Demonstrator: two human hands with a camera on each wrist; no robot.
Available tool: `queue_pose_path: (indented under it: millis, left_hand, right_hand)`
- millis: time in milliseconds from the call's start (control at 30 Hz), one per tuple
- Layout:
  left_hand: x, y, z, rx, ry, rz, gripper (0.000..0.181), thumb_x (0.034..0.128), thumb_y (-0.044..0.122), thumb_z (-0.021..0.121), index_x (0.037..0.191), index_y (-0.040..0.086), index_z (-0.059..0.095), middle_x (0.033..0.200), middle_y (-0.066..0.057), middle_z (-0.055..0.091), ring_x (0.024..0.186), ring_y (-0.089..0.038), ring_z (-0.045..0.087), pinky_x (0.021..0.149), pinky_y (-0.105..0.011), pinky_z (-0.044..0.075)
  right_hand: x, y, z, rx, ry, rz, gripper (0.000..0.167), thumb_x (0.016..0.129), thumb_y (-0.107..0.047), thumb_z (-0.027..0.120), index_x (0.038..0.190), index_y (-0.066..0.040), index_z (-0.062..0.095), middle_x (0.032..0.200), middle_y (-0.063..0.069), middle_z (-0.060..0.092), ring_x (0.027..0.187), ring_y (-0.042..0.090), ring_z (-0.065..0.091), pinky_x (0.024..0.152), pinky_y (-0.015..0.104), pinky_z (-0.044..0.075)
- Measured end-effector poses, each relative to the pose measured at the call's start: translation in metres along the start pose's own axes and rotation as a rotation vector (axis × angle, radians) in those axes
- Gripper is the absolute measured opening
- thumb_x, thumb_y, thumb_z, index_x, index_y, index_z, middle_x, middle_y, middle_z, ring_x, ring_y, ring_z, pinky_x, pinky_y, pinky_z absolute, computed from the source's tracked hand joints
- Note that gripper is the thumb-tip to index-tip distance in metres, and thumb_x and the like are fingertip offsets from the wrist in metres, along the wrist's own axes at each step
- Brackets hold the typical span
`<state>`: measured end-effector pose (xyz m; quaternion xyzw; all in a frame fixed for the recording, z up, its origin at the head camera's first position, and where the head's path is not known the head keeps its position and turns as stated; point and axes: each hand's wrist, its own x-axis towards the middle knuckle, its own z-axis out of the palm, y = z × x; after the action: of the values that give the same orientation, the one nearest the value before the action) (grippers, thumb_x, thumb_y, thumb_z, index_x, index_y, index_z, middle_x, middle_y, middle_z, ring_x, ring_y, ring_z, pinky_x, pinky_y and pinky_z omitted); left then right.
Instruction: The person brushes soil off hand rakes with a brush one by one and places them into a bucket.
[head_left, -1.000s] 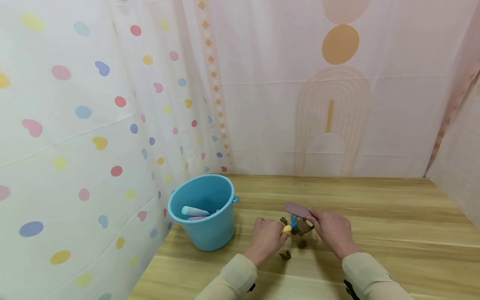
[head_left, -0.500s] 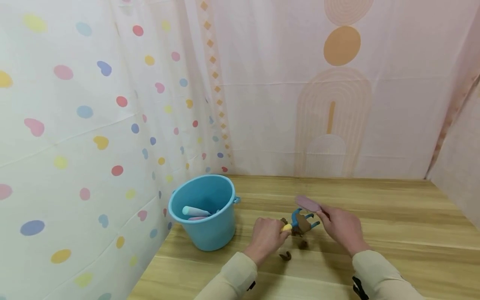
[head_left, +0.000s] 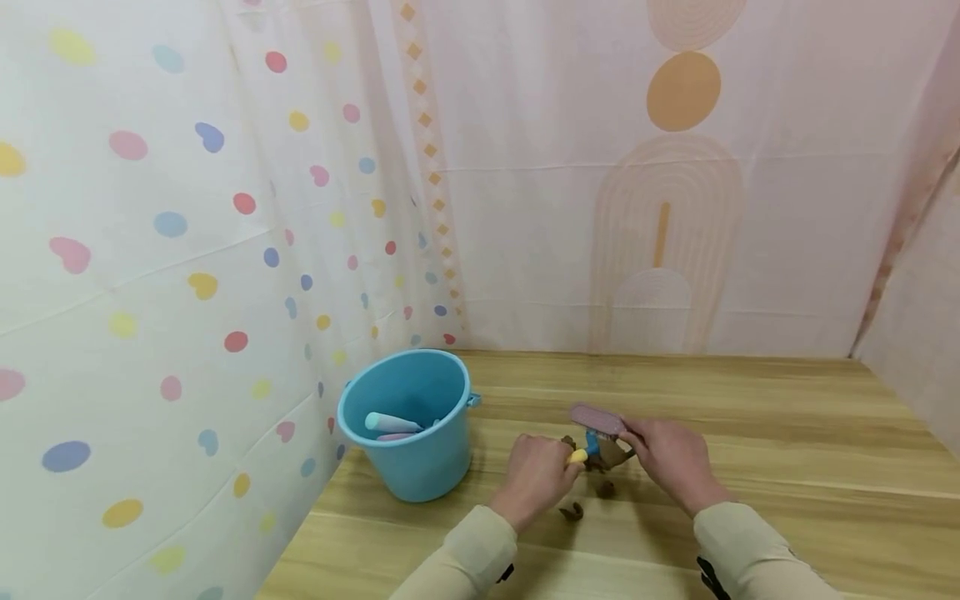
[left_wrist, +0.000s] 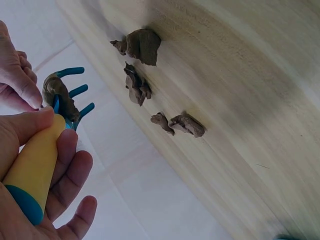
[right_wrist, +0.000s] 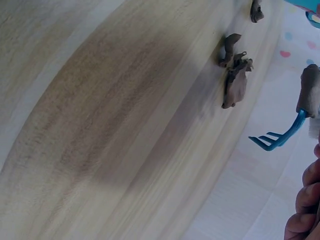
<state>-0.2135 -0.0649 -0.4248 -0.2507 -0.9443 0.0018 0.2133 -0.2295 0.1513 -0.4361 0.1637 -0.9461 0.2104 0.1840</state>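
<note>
My left hand [head_left: 531,475] grips the yellow handle of a small garden hand rake [left_wrist: 40,150] with a blue butt end. Its blue tines [right_wrist: 272,142] are held up off the table, and brown clay [left_wrist: 57,95] clings around the rake's head. My right hand [head_left: 671,462] pinches the handle of a mauve brush [head_left: 596,418]. In the head view the brush lies over the rake's head, its pale bristles just visible at the right wrist view's edge. Whether the bristles touch the clay is hard to tell. Only the curled fingers of the right hand show in the right wrist view.
Several brown clay lumps [left_wrist: 143,46] lie on the wood-grain table [head_left: 787,467] below the hands. A light blue bucket [head_left: 416,471] with pastel-handled tools [head_left: 393,422] in it stands to the left. Patterned curtains [head_left: 525,250] hang along the table's back and left.
The brush first swung right, off the rake's head, uncovering the tines, then came back left over it. The left hand with the rake has stayed almost still.
</note>
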Motion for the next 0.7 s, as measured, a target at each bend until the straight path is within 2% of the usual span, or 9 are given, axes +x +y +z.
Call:
queue_pose_path:
  millis: [233,400,500,600,700]
  left_hand:
    - [-0.001,0.003,0.000,-0.008,0.002,0.009,0.038,0.0891,0.039,0.072,0.060,0.021,0.056,0.050,0.012,0.044,0.044,-0.004,0.038,0.052,-0.025,0.035]
    - [-0.002,0.002,0.000,-0.031,0.001,-0.001,0.038,0.0893,0.039,0.072,0.060,0.021,0.056,0.050,0.012,0.043,0.044,-0.003,0.036,0.051,-0.024,0.033]
    - [-0.002,0.002,0.001,-0.042,-0.010,-0.011,0.038,0.0901,0.039,0.072,0.061,0.020,0.056,0.050,0.012,0.042,0.044,-0.003,0.036,0.051,-0.024,0.033]
    - [-0.002,0.001,0.000,-0.072,-0.025,-0.025,0.037,0.0909,0.038,0.071,0.061,0.021,0.056,0.050,0.012,0.041,0.044,-0.003,0.036,0.051,-0.024,0.033]
    - [-0.002,-0.001,-0.001,-0.093,-0.038,-0.036,0.037,0.0917,0.039,0.070,0.062,0.021,0.056,0.050,0.013,0.041,0.044,-0.003,0.036,0.052,-0.024,0.033]
  right_hand:
    - [0.000,0.006,0.002,-0.014,0.007,0.028,0.033,0.096,-0.028,0.067,0.124,-0.011,0.070,0.061,-0.004,0.055,0.049,0.012,0.038,0.043,0.030,0.029]
    - [0.001,0.006,0.005,-0.011,0.032,0.024,0.032,0.096,-0.027,0.067,0.124,-0.011,0.070,0.058,-0.004,0.051,0.048,0.012,0.038,0.043,0.030,0.029]
    - [0.002,0.007,0.005,-0.004,0.040,0.023,0.033,0.096,-0.027,0.066,0.125,-0.011,0.070,0.062,-0.001,0.057,0.048,0.012,0.039,0.042,0.030,0.030]
    - [0.001,0.011,0.002,0.012,0.055,0.046,0.033,0.097,-0.025,0.066,0.125,-0.010,0.069,0.074,0.007,0.067,0.048,0.013,0.041,0.042,0.030,0.031]
    - [0.000,0.017,-0.002,0.044,0.071,0.085,0.033,0.097,-0.023,0.065,0.126,-0.008,0.068,0.086,0.013,0.071,0.048,0.016,0.044,0.042,0.032,0.032]
